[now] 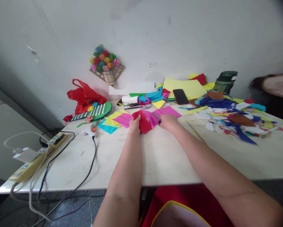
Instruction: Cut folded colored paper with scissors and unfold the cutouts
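Observation:
My left hand [134,123] pinches the edge of a piece of red crepe paper [143,122] at the middle of the table. Closed around the handles of a pair of scissors [156,115], my right hand [167,122] is just to the right of it. The blades point left, toward the red paper, over pink paper [167,110]; whether they touch the paper is hard to tell. More pink paper [123,119] lies left of my left hand, beside yellow sheets [114,118] and blue sheets [108,127].
Paper scraps [240,119] heap at the right, near a green bottle [225,81]. A phone [180,96] rests on yellow paper [186,86]. A glue gun [90,130], a red bag [83,94] and a power strip [41,157] with cables are at left. A thin stick [195,130] lies beside my right forearm.

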